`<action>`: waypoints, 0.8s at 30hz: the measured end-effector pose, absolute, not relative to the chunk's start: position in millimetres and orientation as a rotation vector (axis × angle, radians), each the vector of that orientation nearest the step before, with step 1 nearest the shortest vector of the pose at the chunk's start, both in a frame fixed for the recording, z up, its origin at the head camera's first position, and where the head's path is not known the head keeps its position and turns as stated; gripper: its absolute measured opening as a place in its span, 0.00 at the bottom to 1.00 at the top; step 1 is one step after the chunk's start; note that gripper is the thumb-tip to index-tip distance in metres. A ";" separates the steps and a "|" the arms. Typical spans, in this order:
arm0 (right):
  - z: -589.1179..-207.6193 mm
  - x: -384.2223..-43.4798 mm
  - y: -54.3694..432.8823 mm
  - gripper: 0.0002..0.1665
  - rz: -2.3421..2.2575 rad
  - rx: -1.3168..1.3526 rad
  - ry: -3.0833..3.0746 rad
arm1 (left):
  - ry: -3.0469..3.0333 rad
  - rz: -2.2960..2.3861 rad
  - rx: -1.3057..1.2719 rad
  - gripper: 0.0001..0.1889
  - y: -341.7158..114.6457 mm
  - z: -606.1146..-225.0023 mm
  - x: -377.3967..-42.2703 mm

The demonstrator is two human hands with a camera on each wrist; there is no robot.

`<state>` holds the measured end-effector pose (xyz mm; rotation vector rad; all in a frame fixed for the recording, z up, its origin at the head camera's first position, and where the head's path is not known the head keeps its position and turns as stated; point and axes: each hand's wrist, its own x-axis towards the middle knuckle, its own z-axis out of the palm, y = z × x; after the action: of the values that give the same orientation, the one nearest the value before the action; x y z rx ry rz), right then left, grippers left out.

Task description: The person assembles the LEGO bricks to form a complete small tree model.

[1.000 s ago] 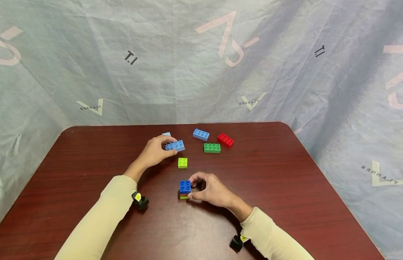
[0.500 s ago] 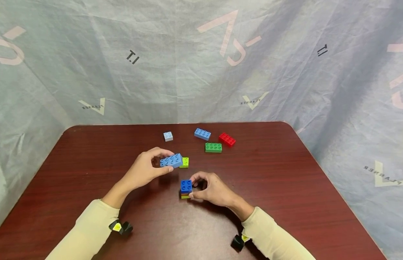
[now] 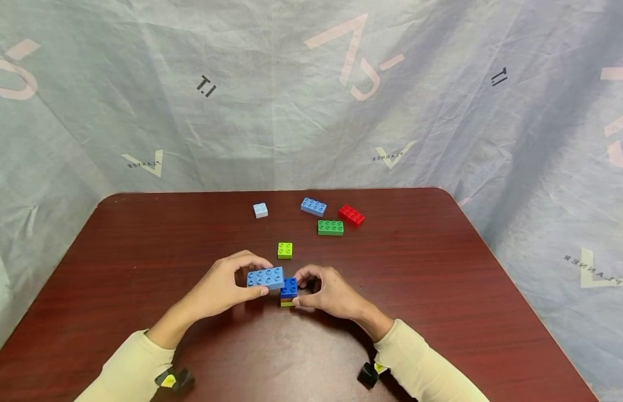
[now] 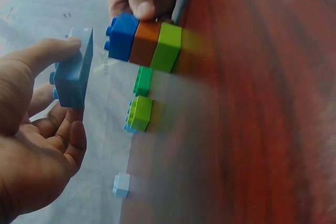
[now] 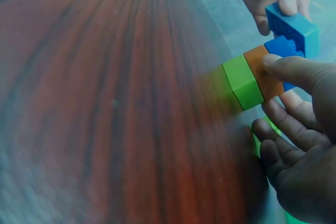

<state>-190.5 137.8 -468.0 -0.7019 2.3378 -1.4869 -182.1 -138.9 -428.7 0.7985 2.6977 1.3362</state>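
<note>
At table [image 3: 442, 290], left grip [image 3: 218, 285] holding light-blue brick [image 3: 265, 278], right grip [image 3: 334, 293] pinching blue-orange-green stack [image 3: 289, 288]

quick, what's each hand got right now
Left hand: holding a light blue eight-stud brick between thumb and fingers.
Right hand: holding the blue, orange and lime stack.

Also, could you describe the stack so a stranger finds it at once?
On the table, find the right hand. It holds the stack: dark blue brick on top, then orange brick, then lime brick. Unlike the longer light blue brick in the left hand, the stack shows three colours.
</note>
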 end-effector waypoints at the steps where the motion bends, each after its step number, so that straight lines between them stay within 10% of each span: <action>1: -468.3 -190.6 137.8 0.19 -1.484 -0.697 2.339 | 2.695 1.332 0.807 0.19 -137.8 -429.1 -180.3; 24: -470.2 -191.1 136.9 0.20 -1.465 -0.722 2.368 | 2.682 1.347 0.754 0.18 -122.1 -433.1 -175.7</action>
<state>-191.1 136.9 -470.2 -0.7224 2.3677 -1.4653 -175.7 -122.1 -433.1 0.7539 2.6818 1.3466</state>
